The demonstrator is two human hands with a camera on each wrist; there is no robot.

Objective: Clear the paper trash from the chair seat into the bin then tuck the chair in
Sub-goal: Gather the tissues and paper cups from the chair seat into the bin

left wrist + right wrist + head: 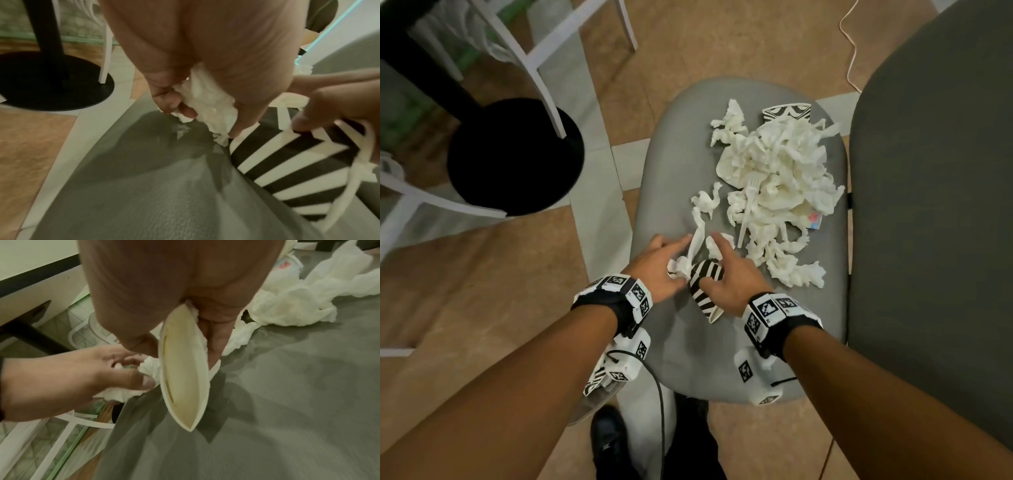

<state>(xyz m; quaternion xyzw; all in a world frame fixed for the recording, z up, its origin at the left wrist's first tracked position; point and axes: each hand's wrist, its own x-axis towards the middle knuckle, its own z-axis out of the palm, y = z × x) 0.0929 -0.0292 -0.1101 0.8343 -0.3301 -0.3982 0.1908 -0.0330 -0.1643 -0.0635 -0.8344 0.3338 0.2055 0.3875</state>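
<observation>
The left hand [658,265] grips a crumpled white tissue wad [207,104]; the right hand [729,277] pinches a flattened black-and-white striped paper cup [705,286] at the near-left of the grey padded chair seat [671,178]. A heap of white crumpled napkins [774,185] fills the seat's far right. A black round table base [515,156] stands left.

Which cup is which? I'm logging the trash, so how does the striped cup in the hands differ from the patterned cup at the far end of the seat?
The striped cup is squashed flat and gripped by the right hand; the patterned cup lies untouched behind the napkin pile. The striped cup bears straight bars, the patterned cup curved shapes. Both are black and white.
</observation>
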